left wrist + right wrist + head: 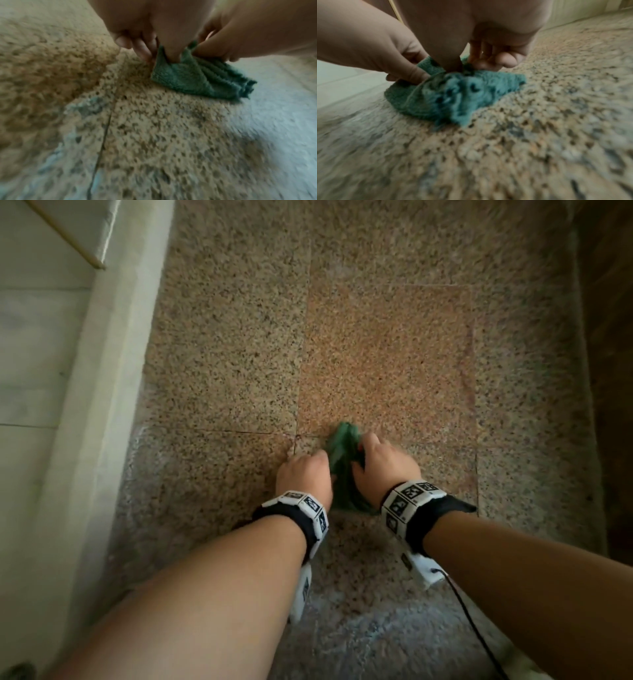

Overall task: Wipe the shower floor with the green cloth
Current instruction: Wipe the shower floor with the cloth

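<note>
Cloth: the green cloth (344, 463) lay bunched on the speckled shower floor (233, 354), near the middle, just right of a tile joint.
Left hand: the left hand (303, 475) pinched the cloth's left side — thumb and fingers curled into the folds.
Right hand: the right hand (385, 465) gripped the right side the same way, fingers bent down into it.
Left edge: a pale raised curb (113, 371) ran along the floor — white wall tile (30, 337) beyond it.

left hand (137, 27) pinches green cloth (193, 78) | right hand (248, 33) too | shower floor (154, 135)
</note>
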### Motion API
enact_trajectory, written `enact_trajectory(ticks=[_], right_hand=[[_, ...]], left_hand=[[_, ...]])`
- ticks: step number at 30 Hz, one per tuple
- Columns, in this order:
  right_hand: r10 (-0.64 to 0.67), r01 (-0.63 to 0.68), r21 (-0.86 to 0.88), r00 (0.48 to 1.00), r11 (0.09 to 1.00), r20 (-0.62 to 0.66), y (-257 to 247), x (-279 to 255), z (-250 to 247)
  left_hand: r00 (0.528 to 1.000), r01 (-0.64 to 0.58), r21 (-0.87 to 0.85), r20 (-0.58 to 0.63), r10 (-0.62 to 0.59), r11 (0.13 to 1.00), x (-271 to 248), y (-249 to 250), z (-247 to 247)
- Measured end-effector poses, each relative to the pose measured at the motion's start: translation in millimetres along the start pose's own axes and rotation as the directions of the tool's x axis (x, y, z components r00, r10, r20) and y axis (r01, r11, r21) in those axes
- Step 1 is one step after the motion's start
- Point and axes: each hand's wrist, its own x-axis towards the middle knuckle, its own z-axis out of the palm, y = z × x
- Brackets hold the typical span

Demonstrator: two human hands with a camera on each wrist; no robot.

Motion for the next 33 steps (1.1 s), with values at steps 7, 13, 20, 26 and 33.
enact_trajectory(ticks=[7,13,20,26,33], right_hand=[[0.144,-0.162,0.231,0.985,0.959,0.093,-26.8,-14.9,5.5],[0.023,-0.028,-0.024,0.979,0.999,-0.201,-20.0,-25.4,27.6],[0.096,-0.096,-0.161,0.995,0.982,-0.006,-0.3,-35.1,53.6],[0.122,-0.125,-0.164,0.992,0.978,-0.031,-3.7,-34.4,57.6],[0.128,-0.141,-0.138,0.987,0.980,-0.097,-8.5,-35.4,65.2]], left_hand=[[0.995,-0.034,0.160,-0.086,0.049,0.987,8.7,-58.4,-30.3],[0.973,-0.163,0.129,-0.144,0.181,0.978,-10.4,-87.4,-15.8],[0.843,-0.502,0.307,-0.037,0.537,0.808,-13.3,-60.1,-2.8],[0.847,-0.530,0.242,0.094,0.524,0.813,-8.1,-59.4,4.6],[0.846,-0.530,0.210,0.207,0.492,0.822,4.3,-73.9,13.9]])
